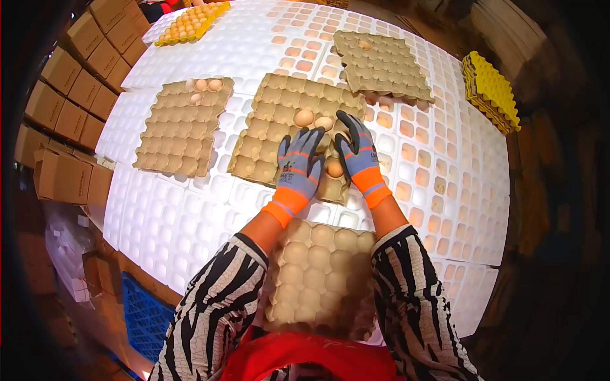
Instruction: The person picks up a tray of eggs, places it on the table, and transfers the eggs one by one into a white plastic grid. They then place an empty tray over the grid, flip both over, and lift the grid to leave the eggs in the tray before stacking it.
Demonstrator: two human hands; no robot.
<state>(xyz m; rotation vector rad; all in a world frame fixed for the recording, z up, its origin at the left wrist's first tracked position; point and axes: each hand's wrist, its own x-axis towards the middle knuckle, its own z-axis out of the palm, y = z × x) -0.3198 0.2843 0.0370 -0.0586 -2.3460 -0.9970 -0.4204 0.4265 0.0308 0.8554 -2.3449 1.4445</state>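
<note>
My left hand, in a grey glove with an orange cuff, reaches over the middle cardboard egg tray. Its fingers are stretched out, their tips by a brown egg and a paler egg. On the right side of that tray, my right hand, gloved alike, has its fingers apart, close to the paler egg. Between the two hands, nearer me, another brown egg sits in a cup. Both palms face down, so their undersides are hidden.
White moulded panels cover the table. Other cardboard trays lie left with several eggs, back right with one egg, and near me. A yellow tray of eggs, stacked yellow trays, cartons and a blue crate surround them.
</note>
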